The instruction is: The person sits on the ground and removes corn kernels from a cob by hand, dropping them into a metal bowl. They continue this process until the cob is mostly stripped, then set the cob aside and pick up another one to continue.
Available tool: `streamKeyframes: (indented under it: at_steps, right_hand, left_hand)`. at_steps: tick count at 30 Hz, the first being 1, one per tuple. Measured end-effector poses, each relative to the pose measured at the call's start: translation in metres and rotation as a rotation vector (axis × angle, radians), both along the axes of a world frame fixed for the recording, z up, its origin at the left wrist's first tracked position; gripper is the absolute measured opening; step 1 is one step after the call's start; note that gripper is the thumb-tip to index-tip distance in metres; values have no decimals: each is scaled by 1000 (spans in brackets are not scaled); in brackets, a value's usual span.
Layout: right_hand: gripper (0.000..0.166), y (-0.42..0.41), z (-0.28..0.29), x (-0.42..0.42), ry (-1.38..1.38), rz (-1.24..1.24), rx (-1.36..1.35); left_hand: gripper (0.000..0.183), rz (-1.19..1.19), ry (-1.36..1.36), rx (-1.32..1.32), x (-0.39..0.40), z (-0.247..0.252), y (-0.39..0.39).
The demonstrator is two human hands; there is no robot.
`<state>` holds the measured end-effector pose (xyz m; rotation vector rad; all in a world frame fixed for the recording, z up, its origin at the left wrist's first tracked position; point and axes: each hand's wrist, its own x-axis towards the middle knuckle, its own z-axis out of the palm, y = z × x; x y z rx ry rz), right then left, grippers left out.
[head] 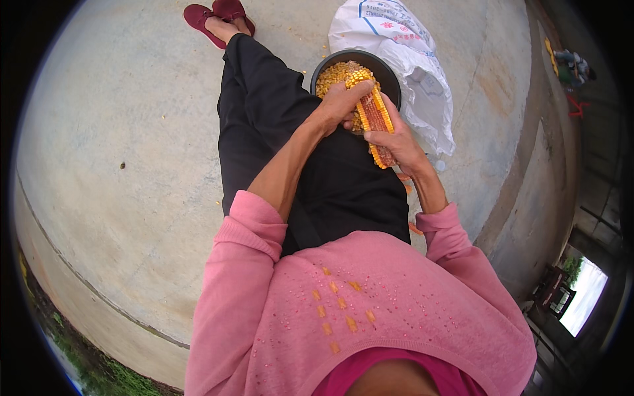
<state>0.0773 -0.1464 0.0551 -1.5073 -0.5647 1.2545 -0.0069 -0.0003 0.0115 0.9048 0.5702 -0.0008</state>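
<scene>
My left hand (337, 105) grips the upper part of a corn cob (375, 115), its thumb lying across the yellow kernels near the far end. Around the lower part of the same cob is my right hand (403, 143), thumb on the near side. A reddish strip without kernels runs along the cob, with yellow rows on both sides. Beneath the hands, a dark round basin (391, 67) holds loose corn kernels (331, 76). The cob and my left hand hide part of its contents.
A white woven sack (426, 94) with printing lies against the basin's right side. Reddish cob pieces (415, 228) lie on the concrete floor (148, 123) beside my right thigh, with scattered kernels elsewhere. My legs stretch out left of the basin. Another person (574, 67) is far off at right.
</scene>
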Motion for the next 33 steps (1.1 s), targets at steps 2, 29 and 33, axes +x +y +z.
streamKeyframes:
  at_steps: [2,29,33]
  right_hand:
    - [87,-2,2,-1,-127,15,-60]
    - [83,11,4,-3,-590,28,-275]
    - [81,10,5,1,-1178,180,-590]
  left_hand:
    - [30,-87,39,135,2,2,-1]
    - [29,-29,2,19,-2,-12,-3]
    - [55,105,147,90,6,-12,-10]
